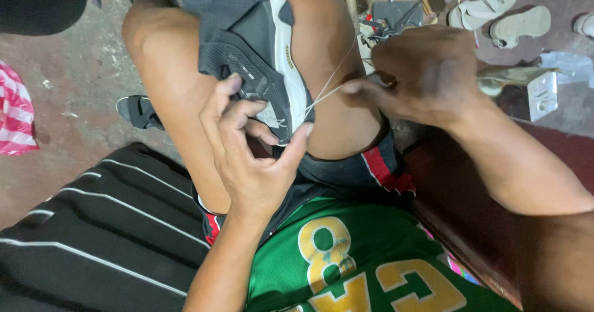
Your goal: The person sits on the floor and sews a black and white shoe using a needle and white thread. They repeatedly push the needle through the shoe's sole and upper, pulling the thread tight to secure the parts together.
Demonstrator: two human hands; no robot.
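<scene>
one dark grey mesh sneaker with a white rubber sole (260,46) sits wedged between the person's two bare knees, and the left hand (250,148) is curled around its lower end with the thumb pressed up by the sole. the right hand (421,77) is pinched tight on one pale waxed thread (325,89) pulled taut from the sole edge. two whitish flat sandals (501,12) lie well apart on the floor top right, and one pink-and-white striped bag (15,111) sits far left.

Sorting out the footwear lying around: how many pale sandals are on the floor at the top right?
2: one strappy sandal and one plain sandal just right of it. More may be hidden beyond the frame.
</scene>
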